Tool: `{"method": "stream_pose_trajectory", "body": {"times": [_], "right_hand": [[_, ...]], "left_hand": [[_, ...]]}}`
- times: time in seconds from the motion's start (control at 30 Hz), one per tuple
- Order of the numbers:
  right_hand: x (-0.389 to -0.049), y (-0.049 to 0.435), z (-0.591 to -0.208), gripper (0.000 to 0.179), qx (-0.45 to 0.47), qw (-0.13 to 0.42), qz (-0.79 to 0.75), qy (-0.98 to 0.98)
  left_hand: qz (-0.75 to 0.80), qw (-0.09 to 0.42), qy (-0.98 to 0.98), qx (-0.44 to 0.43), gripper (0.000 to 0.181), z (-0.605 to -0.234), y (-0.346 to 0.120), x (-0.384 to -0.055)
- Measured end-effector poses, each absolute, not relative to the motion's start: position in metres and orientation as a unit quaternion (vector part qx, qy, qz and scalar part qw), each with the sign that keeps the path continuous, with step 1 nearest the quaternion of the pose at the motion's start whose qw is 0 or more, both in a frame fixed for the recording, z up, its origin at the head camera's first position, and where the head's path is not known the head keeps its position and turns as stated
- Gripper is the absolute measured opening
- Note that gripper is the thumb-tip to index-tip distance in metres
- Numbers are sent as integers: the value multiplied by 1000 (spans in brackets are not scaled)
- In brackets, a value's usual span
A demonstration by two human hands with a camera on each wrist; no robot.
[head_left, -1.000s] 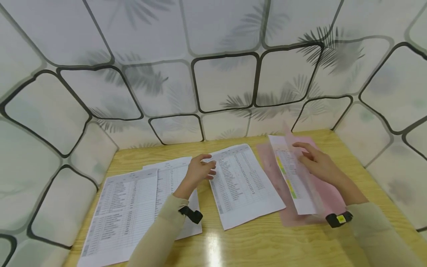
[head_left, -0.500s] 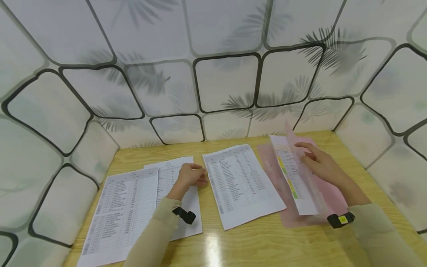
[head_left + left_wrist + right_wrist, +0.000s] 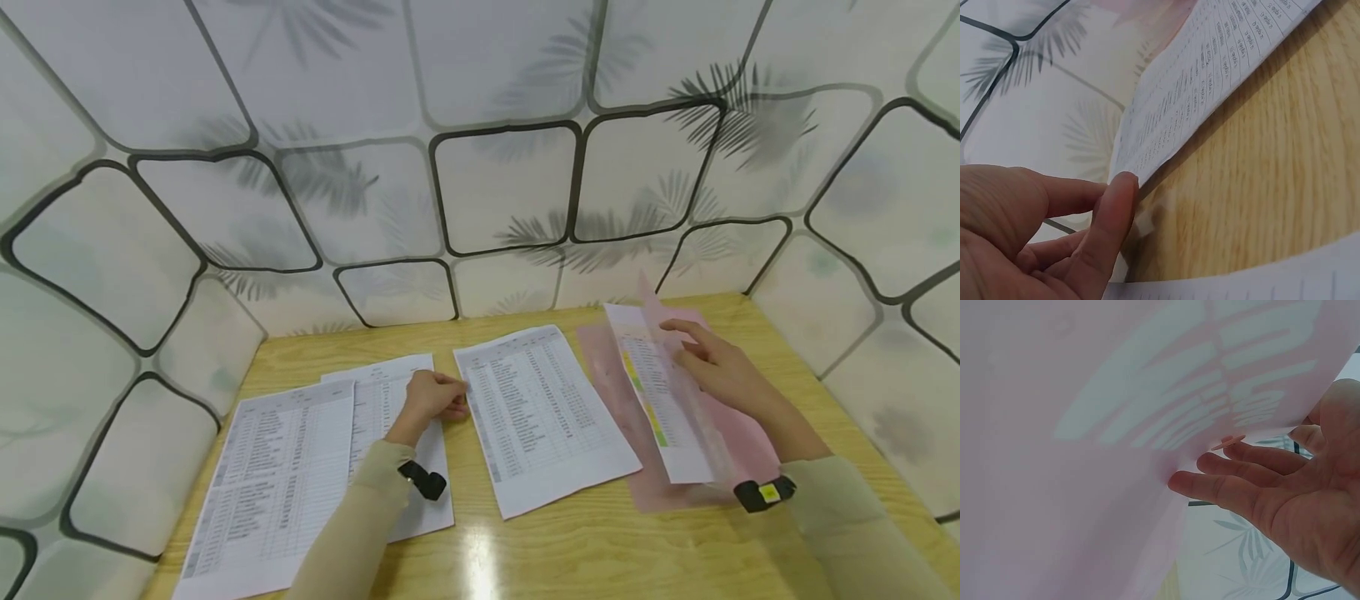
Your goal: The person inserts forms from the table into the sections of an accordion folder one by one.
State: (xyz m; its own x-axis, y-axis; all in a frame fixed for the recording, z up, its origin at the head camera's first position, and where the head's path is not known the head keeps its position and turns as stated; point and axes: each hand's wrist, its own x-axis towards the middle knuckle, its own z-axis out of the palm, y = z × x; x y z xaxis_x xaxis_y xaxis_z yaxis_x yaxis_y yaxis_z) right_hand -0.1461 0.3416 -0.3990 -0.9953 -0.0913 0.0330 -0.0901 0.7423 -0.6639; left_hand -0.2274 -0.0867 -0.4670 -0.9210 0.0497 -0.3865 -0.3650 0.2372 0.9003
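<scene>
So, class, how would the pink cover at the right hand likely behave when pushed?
The pink cover probably flexes: it seems to bend beside the right hand. It's likely light, since it looks thin enough for the printed sheet to show through. Its smooth-looking surface might slip.

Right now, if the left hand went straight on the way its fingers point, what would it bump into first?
Likely the middle sheet of paper: the left hand seems to pinch its left edge, though depth is hard to judge.
</scene>
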Motion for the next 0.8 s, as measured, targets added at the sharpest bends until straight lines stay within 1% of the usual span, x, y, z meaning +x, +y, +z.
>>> {"method": "stream_pose_trajectory", "body": {"times": [0.3,0.53,0.63,0.8], "right_hand": [[-147,342,-398,46,-47,3,-351,935],[-146,340,-398,47,-44,5,-352,935],[-147,340,-398,46,-44,4,-352,935],[-147,341,-398,47,-41,7,-356,934]], "left_hand": [[565,138,809,-85,16,-471,-82,-229],[531,105,840,-46,15,-476,-82,-229],[561,112,819,-40,19,-476,-80,-228],[612,134,778,-54,27,-475,-77,-228]]}}
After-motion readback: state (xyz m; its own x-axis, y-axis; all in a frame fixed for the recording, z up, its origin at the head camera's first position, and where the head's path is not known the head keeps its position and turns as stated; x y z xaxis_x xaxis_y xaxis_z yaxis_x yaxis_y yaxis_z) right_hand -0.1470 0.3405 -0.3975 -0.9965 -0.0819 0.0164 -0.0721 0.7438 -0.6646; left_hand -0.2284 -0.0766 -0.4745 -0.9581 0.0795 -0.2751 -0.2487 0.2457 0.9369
